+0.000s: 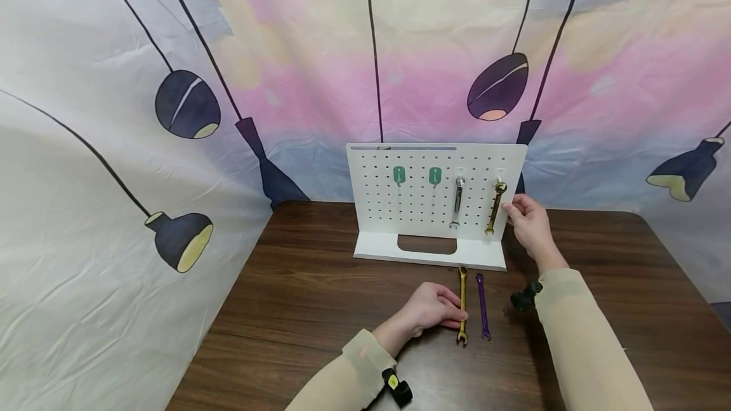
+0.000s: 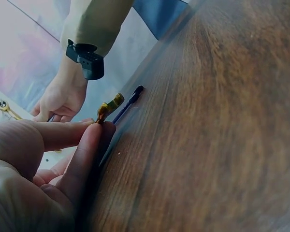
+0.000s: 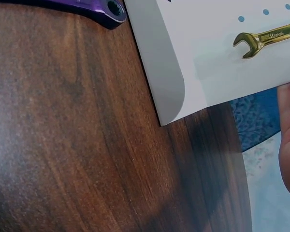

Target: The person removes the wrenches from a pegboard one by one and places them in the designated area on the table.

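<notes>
My left hand (image 1: 435, 307) pinches a gold wrench (image 1: 462, 293) between thumb and fingers, in front of the white pegboard (image 1: 377, 208). In the left wrist view the end of that gold wrench (image 2: 111, 106) sticks out past the fingertips. Just right of it, a purple wrench (image 1: 483, 309) lies on the table. My right hand (image 1: 528, 224) grips the pegboard's right edge, thumb at the front and fingers partly hidden behind. Beside that thumb hangs another gold wrench (image 1: 495, 208), whose open end (image 3: 251, 46) shows in the right wrist view. A silver wrench (image 1: 457, 203) hangs to its left.
Two green hooks or tags (image 1: 399, 174) sit on the left half of the pegboard. The board stands on a dark wooden table (image 1: 308, 309) near its back edge. Behind it hangs a painted cloth (image 1: 320, 68) with lamp shapes.
</notes>
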Demonstrator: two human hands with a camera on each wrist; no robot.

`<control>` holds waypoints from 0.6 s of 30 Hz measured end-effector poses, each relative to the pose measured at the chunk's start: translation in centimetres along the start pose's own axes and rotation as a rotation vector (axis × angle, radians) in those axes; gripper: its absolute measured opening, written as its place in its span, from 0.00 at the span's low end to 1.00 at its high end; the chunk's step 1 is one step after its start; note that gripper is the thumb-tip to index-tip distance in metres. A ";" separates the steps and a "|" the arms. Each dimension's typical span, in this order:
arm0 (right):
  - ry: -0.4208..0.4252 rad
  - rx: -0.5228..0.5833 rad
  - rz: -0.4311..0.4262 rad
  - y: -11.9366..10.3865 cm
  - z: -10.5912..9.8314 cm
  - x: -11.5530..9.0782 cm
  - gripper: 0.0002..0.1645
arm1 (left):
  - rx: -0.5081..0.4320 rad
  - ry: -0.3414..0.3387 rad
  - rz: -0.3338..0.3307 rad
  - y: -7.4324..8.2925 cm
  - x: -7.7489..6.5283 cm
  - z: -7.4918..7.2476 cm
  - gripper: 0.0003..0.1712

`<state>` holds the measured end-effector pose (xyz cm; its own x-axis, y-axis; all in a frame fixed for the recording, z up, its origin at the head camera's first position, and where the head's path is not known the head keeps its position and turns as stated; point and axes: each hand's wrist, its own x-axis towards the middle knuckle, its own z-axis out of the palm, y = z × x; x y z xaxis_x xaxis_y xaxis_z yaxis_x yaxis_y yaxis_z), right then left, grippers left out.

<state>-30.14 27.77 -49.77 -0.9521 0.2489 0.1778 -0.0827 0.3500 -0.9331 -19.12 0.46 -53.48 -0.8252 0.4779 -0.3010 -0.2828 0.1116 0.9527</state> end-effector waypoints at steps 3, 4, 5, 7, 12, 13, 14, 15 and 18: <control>0.000 -0.005 0.003 -0.1 0.0 0.0 0.19 | 0.014 0.007 0.001 0.0 0.0 0.1 0.10; 0.000 -0.005 0.005 -0.1 0.0 0.0 0.19 | 0.020 0.011 0.002 0.0 0.0 0.1 0.09; 0.001 -0.005 0.007 -0.1 0.0 0.0 0.19 | 0.028 0.016 0.004 0.0 0.1 0.1 0.09; 0.000 -0.003 0.013 -0.2 0.0 0.0 0.20 | 0.043 0.026 0.007 -0.1 0.1 0.1 0.09; 0.000 -0.007 0.018 -0.2 0.0 0.0 0.19 | 0.062 0.044 0.014 -0.2 0.1 0.3 0.09; 0.000 -0.006 0.018 -0.2 0.0 0.0 0.19 | 0.065 0.048 0.014 -0.1 0.0 0.4 0.09; 0.000 -0.006 0.016 -0.1 0.0 0.0 0.19 | 0.073 0.051 0.014 -0.1 0.0 0.4 0.09; 0.000 -0.005 0.014 -0.1 0.0 0.0 0.19 | 0.082 0.055 0.015 -0.1 -0.1 0.5 0.09; -0.001 0.002 0.012 -0.1 0.0 -0.1 0.18 | 0.105 0.067 0.009 0.1 -0.2 0.7 0.08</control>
<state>-30.09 27.71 -49.70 -0.9532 0.2522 0.1666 -0.0721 0.3454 -0.9357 -18.64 0.93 -53.31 -0.8596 0.4201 -0.2910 -0.2251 0.1998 0.9536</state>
